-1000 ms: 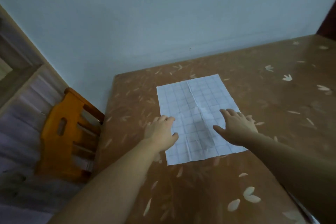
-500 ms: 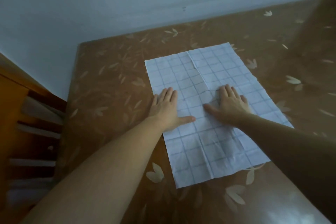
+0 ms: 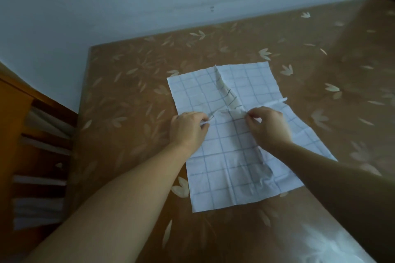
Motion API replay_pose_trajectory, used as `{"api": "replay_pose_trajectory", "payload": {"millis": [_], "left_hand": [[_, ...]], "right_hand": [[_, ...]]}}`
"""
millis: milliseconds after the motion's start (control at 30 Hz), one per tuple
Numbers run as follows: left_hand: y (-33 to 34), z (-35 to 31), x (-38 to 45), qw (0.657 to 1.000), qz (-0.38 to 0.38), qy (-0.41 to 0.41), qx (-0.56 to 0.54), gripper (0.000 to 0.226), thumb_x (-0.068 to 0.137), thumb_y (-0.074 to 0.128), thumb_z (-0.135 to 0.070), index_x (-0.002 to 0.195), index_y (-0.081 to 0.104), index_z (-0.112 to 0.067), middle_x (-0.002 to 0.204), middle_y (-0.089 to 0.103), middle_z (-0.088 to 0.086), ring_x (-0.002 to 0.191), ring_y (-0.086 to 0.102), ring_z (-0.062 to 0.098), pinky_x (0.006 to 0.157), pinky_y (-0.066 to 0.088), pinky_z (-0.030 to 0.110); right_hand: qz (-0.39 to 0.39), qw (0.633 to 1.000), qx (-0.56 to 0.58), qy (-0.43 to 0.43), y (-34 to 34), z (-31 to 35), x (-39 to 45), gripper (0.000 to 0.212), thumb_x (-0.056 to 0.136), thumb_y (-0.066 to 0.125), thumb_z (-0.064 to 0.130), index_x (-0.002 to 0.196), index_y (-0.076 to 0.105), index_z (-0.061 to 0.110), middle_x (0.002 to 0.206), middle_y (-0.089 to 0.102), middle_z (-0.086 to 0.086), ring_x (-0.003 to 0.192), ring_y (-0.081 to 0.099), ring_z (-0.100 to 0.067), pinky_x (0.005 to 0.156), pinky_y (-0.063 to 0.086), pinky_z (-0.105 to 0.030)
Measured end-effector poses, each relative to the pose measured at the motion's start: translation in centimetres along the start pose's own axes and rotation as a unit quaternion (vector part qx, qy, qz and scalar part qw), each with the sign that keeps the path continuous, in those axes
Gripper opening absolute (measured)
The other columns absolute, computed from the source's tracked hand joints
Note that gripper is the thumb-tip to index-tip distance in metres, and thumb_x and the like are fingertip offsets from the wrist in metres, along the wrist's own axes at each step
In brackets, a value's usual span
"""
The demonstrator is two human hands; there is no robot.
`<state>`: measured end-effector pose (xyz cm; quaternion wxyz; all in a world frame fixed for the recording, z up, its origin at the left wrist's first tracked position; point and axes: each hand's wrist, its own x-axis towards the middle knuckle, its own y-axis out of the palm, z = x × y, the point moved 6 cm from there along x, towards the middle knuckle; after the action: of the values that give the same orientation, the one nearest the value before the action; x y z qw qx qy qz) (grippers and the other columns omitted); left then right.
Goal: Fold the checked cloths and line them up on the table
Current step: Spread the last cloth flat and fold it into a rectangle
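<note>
Leaf-patterned brown table (image 3: 128,96) against pale wall (image 3: 106,2) (chair (image 3: 19,126) alongside)

Table (image 3: 128,96), brown glossy top printed with pale leaf motifs, stood against a pale wall and bore one white checked cloth (image 3: 235,156) (blue grid lines, bunched into raised creases across its middle), which lay near the centre of the top.

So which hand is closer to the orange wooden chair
The left hand. It pinches the checked cloth near its left edge, on the side where the orange wooden chair stands. The right hand pinches the cloth further right, away from the chair.
</note>
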<state>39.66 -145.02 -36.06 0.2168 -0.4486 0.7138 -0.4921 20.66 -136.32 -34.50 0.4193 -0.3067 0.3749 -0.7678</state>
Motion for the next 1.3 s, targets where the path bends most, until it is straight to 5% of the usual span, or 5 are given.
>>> {"api": "replay_pose_trajectory", "payload": {"millis": [667,833,967,1200,1300], "left_hand": [[-17.1,-12.5,-21.5,0.998,-0.002,0.001,0.064,0.005,0.094,0.056,-0.028,0.090,0.053,-0.025,0.082,0.064,-0.002,0.076,0.061,0.024,0.064,0.051,0.039],[-21.4,-14.4,-25.6,0.996,-0.002,0.035,0.080,0.005,0.097,0.053,-0.027,0.095,0.052,-0.022,0.075,0.061,0.000,0.066,0.056,0.020,0.052,0.039,0.032],[-23.6,-12.6,-27.4,0.997,0.006,0.048,0.065,0.008,0.097,0.053,-0.026,0.091,0.048,-0.027,0.074,0.061,-0.001,0.064,0.057,0.018,0.058,0.052,0.043],[-26.0,-7.4,-30.5,0.998,-0.047,0.048,-0.014,0.011,0.094,0.060,-0.023,0.087,0.051,-0.022,0.077,0.061,-0.001,0.072,0.059,0.017,0.058,0.046,0.031],[-26.4,-5.6,-31.2,0.997,-0.056,0.028,-0.047,0.012,0.094,0.060,-0.023,0.087,0.050,-0.023,0.078,0.059,-0.006,0.074,0.058,0.013,0.057,0.043,0.023]], "right_hand": [[0.034,0.985,0.080,-0.148,-18.2,5.7,-18.8,0.011,0.084,0.069,0.035,0.088,0.066,0.025,0.086,0.062,0.017,0.091,0.062,-0.008,0.070,0.050,-0.026],[0.158,0.978,0.008,-0.133,-18.2,7.4,-22.2,0.087,0.075,0.072,0.052,0.146,0.030,0.028,0.145,0.045,0.006,0.129,0.046,-0.018,0.107,0.037,-0.049],[0.318,0.930,-0.139,-0.120,-15.4,8.4,-23.7,0.103,0.066,0.077,0.055,0.149,0.019,0.036,0.153,0.035,0.010,0.141,0.030,-0.022,0.116,0.013,-0.054],[0.290,0.935,-0.137,-0.152,-13.4,12.7,-25.7,0.017,0.085,0.065,0.036,0.103,0.067,0.035,0.106,0.067,0.013,0.106,0.059,-0.016,0.106,0.034,-0.050],[0.277,0.944,-0.099,-0.152,-12.9,13.8,-26.7,0.013,0.088,0.064,0.037,0.091,0.073,0.028,0.091,0.070,0.011,0.088,0.064,-0.012,0.094,0.050,-0.045]]}}
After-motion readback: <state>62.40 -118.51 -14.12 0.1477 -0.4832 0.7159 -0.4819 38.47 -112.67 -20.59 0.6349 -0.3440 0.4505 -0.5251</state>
